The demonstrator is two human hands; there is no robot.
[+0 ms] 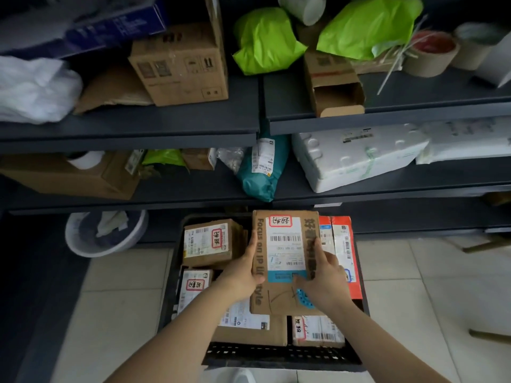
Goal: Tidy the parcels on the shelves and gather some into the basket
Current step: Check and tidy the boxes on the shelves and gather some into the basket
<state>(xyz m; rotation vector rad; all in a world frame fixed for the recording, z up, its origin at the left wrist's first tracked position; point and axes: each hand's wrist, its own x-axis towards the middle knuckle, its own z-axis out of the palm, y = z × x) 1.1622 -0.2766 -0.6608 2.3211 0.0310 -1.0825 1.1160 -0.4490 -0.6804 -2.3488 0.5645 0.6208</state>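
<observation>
A brown cardboard parcel [279, 244] with a white label is held over the black basket [276, 357] on the floor. My left hand [243, 275] grips its left edge, thumb on top. My right hand [326, 280] grips its right side, thumb on the label. The basket holds several labelled brown boxes [207, 241] and a red box [345, 239] at the right. On the shelves above lie a teal bag parcel [260, 172], a white foam box [354, 158], two green bags [262, 40] and a large brown carton [179, 64].
Dark metal shelves [130, 128] run across the upper frame, crowded with bags, cartons and paper tubs [431, 53]. An open small carton [334, 87] overhangs the upper right shelf. A white waste bin [105, 233] stands left of the basket. Pale tiled floor [414, 299] surrounds the basket.
</observation>
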